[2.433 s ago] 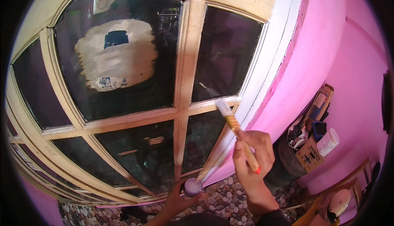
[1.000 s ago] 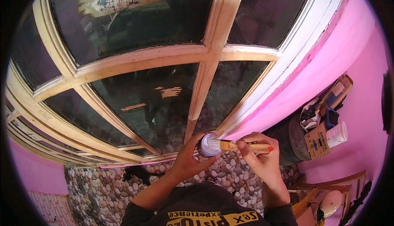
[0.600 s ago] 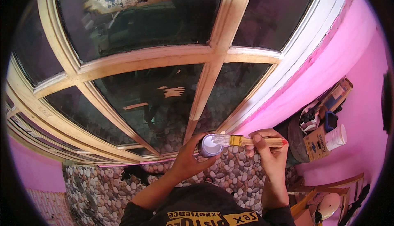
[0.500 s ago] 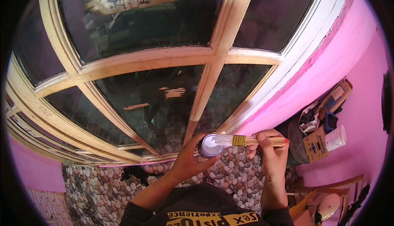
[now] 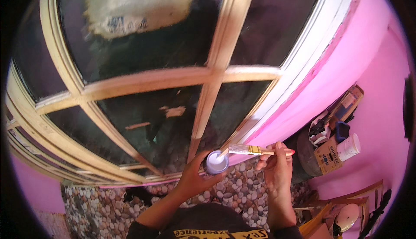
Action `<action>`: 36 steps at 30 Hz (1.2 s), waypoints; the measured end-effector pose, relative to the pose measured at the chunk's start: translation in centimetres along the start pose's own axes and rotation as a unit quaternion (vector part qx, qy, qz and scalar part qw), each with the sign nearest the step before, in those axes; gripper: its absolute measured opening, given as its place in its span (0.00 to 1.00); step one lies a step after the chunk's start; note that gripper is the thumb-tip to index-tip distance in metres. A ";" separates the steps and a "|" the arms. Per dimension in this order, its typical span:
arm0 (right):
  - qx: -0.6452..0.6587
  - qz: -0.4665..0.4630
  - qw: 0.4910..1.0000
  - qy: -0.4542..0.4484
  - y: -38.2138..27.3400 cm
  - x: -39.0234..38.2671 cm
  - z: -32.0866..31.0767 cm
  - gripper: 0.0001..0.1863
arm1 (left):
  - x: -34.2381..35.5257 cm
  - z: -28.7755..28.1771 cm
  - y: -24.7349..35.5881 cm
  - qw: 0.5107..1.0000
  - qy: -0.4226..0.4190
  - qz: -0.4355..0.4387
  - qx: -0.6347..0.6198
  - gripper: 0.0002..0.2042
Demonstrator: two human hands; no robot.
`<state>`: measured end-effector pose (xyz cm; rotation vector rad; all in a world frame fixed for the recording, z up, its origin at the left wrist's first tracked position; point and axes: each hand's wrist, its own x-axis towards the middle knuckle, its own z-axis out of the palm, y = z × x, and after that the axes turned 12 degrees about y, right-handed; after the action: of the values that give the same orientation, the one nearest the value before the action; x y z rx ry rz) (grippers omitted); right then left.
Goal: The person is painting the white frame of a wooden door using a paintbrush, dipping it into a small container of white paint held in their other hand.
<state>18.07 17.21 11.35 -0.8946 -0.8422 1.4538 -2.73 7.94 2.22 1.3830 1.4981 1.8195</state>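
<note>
Hands, two: left hand (image 5: 193, 175) curled around one small cup (image 5: 222, 171), right hand (image 5: 279, 163) with fingers pinching one paintbrush (image 5: 254, 150) by its wooden handle. Cup: lavender rim, pale whitish liquid (image 5: 216, 162) inside, near the lower part of one cream window frame (image 5: 147, 83). Brush bristles (image 5: 238, 149) whitish, pointing left, just beside cup rim. Right side containers: one white bucket (image 5: 346, 148), tilted, contents can't tell; one cardboard box (image 5: 328, 157); one dark drum (image 5: 307, 155), clutter on top.
</note>
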 end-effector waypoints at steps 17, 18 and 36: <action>-0.078 -0.483 0.868 0.079 -5.8 1.7 6.3 0.08 | -0.7 -0.3 0.8 0.998 -0.011 -0.050 -0.031 0.34; -0.094 -0.512 0.850 0.081 -5.6 1.8 6.4 0.07 | -0.7 -0.4 1.0 0.997 -0.014 -0.061 -0.036 0.34; -0.165 -0.621 0.764 0.059 -4.1 3.6 5.9 0.08 | -1.1 -0.4 0.1 0.998 0.000 -0.054 -0.026 0.37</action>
<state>14.50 21.06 17.40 -0.4339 -1.2533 0.0717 -2.58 6.78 1.84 1.2535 1.4856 1.7800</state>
